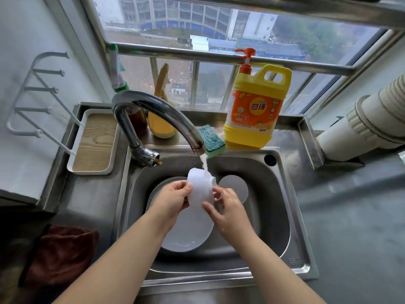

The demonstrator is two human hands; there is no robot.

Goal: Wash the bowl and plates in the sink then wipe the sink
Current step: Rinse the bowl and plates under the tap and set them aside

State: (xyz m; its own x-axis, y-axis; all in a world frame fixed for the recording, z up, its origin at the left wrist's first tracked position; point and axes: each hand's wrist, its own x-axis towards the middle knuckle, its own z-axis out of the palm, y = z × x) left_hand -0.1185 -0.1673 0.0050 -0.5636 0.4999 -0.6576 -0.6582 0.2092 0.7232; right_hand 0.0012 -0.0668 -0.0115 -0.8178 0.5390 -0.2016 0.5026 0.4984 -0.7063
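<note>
- I see both hands at frame centre, over the steel sink [282, 194], holding a white bowl [200, 189] tipped on its side under the faucet [153, 110].
- Left hand [173, 198]: fingers and thumb curled round the bowl's left rim.
- Right hand [228, 207]: thumb across the bowl's outer wall, fingers curled behind its right edge; skin wet.
- Water stream [205, 163] lands on the bowl's upper right.
- Large white plate [188, 233] lies flat in the basin below the hands; a smaller white plate [237, 185] sits to its upper right.
- Green-and-yellow sponge [211, 142] and yellow dish-soap bottle [256, 106] stand on the back ledge, touching.
- Dark red cloth [59, 255] at lower left; wood-bottomed tray [94, 141] at left.
</note>
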